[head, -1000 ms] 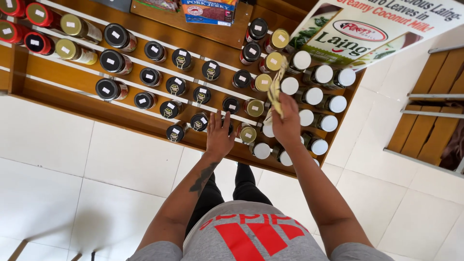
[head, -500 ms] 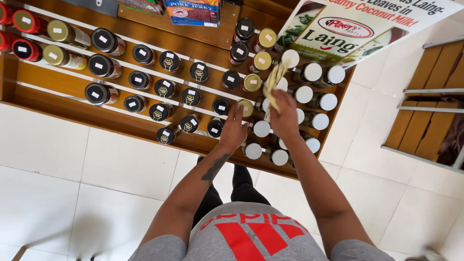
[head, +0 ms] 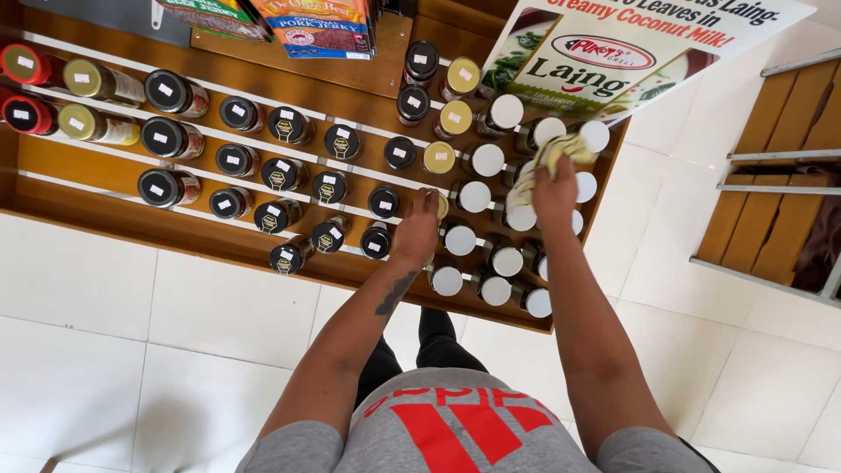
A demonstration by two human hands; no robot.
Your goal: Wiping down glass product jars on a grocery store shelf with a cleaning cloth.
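Right hand higher now, seemingly closed around yellow cloth.

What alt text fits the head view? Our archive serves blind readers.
Seen from above, a person's right hand presses a pale cloth against white-lidded jars on a wooden shelf, while the left hand rests on a gold-lidded jar beside black-lidded jars.

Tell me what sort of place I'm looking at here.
Most likely a small food shop. Tiered wooden shelves hold rows of price-stickered jars, with a food poster above. The right hand holds a cloth over white-lidded jars; the left hand rests on a gold-lidded jar.
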